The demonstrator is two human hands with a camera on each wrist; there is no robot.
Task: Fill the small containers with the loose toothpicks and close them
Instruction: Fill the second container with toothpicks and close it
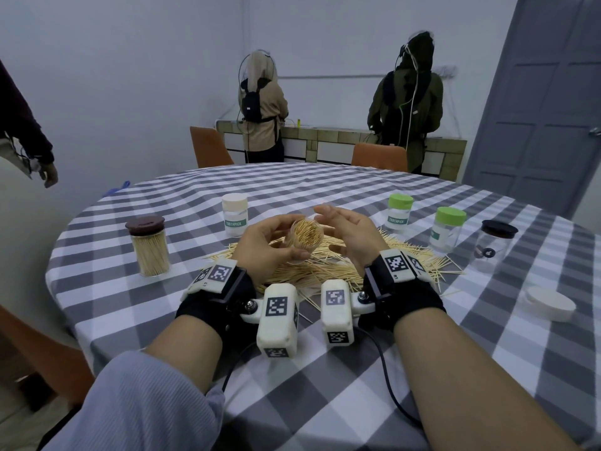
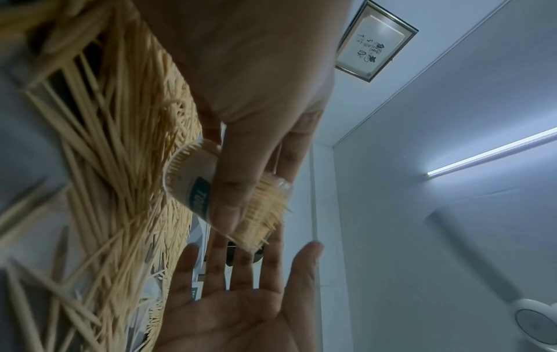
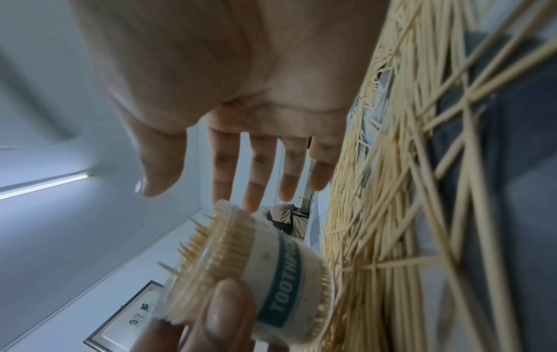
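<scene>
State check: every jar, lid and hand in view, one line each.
held jar: open, full, tilted
left hand: grips held jar
right hand: open, empty
brown-lid jar: closed, full
white-lid jar: closed
green-lid jars: closed
black-lid jar: closed, no toothpicks
loose white lid: off, on table

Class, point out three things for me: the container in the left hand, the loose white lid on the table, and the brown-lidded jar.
container (image 1: 304, 237), head view, toothpick tips at its open mouth
white lid (image 1: 549, 303), head view, flat top
brown-lidded jar (image 1: 150, 252), head view, glass wall
</scene>
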